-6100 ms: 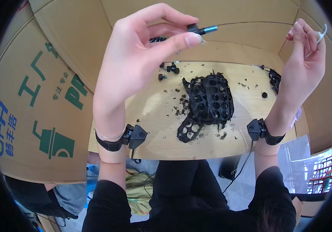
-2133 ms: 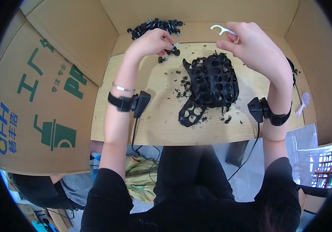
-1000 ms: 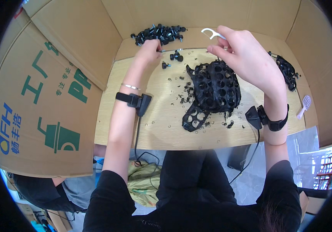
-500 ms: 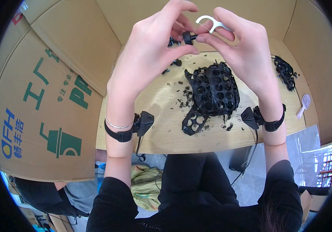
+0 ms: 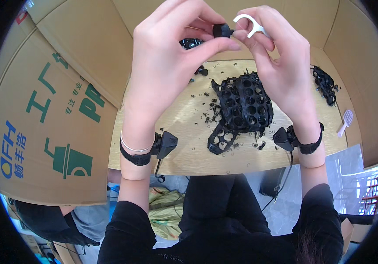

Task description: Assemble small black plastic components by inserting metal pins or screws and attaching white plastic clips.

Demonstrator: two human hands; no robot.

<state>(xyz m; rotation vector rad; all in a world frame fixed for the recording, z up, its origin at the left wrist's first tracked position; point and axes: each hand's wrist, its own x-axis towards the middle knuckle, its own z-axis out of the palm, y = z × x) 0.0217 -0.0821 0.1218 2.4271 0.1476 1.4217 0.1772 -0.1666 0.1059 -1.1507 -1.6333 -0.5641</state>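
Note:
Between the thumb and fingers of my left hand (image 5: 167, 57) sits a small black knob-like part (image 5: 220, 31) with a thick round head and a short stem. My right hand (image 5: 283, 61) is closed on a white dental floss pick (image 5: 256, 29), its curved bow pointing left. The right fingertips meet the stem end of the black part; whether they grip it I cannot tell. Below both hands lies a black sheet folded or piled up and full of round holes (image 5: 244, 103), apart from them.
Black scraps (image 5: 211, 115) and tiny rings litter the wooden table (image 5: 180, 154). Dark small parts (image 5: 201, 70) lie behind my left hand. At right are another black perforated piece (image 5: 325, 86) and a pale hairbrush (image 5: 345, 123). Cardboard walls (image 5: 61, 110) enclose the sides and back.
The black part has moved up and right. My left fingers, spread around it before, have closed on its head. My right hand has shifted slightly right with the floss pick.

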